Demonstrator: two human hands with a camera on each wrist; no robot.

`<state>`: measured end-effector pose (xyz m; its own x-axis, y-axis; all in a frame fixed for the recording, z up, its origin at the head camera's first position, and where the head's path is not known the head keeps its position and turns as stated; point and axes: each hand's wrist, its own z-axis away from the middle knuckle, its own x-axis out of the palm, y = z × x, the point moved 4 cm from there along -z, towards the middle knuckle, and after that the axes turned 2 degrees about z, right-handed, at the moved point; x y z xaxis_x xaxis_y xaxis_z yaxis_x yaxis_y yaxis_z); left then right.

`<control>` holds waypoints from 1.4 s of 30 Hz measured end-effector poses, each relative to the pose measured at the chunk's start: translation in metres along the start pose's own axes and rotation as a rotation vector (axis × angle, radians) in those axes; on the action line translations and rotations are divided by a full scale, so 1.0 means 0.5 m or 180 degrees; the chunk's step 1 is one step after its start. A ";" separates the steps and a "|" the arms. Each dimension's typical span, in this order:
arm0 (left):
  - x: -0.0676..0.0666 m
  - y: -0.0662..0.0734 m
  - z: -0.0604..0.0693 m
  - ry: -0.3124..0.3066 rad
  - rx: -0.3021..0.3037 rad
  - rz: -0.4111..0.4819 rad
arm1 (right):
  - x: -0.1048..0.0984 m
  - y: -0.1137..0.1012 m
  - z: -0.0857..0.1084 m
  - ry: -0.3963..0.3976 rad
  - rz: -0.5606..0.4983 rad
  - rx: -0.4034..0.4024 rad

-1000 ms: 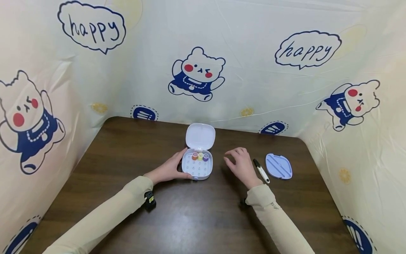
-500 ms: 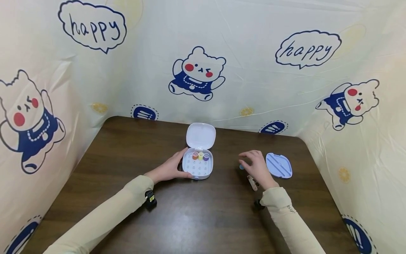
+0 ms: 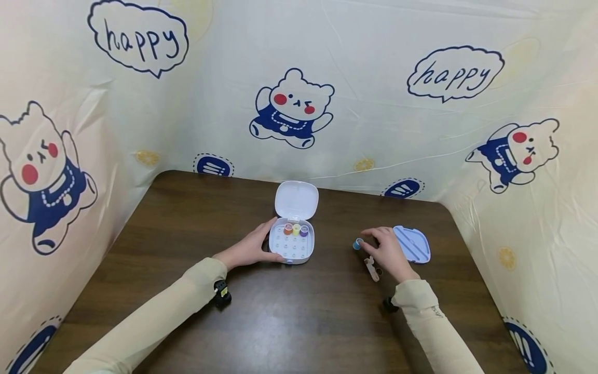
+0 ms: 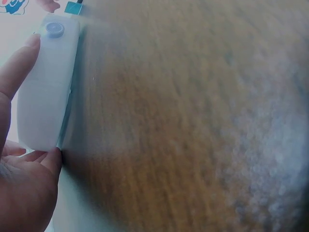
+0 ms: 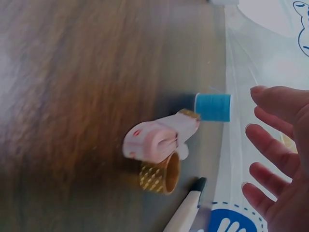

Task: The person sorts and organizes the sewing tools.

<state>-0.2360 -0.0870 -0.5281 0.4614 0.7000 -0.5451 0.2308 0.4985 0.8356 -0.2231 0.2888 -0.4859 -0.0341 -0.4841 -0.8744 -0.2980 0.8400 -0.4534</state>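
My left hand (image 3: 249, 246) grips the left side of an open white sewing box (image 3: 304, 255), thumb at the front and fingers at the back. In the left wrist view the thumb lies beside the round catch on the box (image 4: 48, 92). Orange, yellow and purple thread spools (image 3: 296, 229) stand in the box's back row of pegs. A blue thread spool (image 5: 212, 107) stands on the table. Close above it, my right hand (image 3: 386, 253) has its thumb and fingers apart, with a gap to the spool in the right wrist view.
Beside the blue spool lie a rolled pink tape measure (image 5: 157, 138) and a gold thimble (image 5: 159, 176). A white tool with a black tip (image 5: 186, 208) is partly in view. The light-blue tray (image 3: 415, 245) lies right of my right hand. A printed curtain (image 3: 364, 104) surrounds the table.
My right hand has moved right, from beside the box to the blue spool. The tape measure and spool have come into sight; the black-and-white tool is now hidden in the head view. My left hand stays put.
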 end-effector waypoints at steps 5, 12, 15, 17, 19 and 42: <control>-0.001 0.001 0.000 -0.0003 -0.0016 0.0013 | 0.008 0.014 0.003 -0.0031 0.0059 -0.0024; -0.001 0.000 0.000 -0.0015 -0.0042 -0.0002 | 0.016 0.027 0.004 -0.0133 0.0045 0.0109; 0.000 -0.002 0.001 -0.0021 -0.0052 -0.0001 | 0.019 0.029 0.003 -0.0176 0.0052 0.0138; 0.000 -0.003 0.001 -0.0024 -0.0064 0.0003 | 0.022 0.031 0.002 -0.0192 0.0039 0.0157; 0.000 -0.004 0.001 -0.0030 -0.0078 0.0002 | 0.025 0.033 0.000 -0.0201 0.0018 0.0176; 0.000 0.005 0.000 -0.0054 -0.0077 0.0002 | 0.030 0.026 0.001 -0.0212 -0.0126 0.0320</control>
<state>-0.2354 -0.0861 -0.5260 0.4760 0.6917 -0.5431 0.2097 0.5104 0.8340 -0.2269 0.2928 -0.5053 0.0402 -0.5028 -0.8635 -0.2006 0.8425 -0.4999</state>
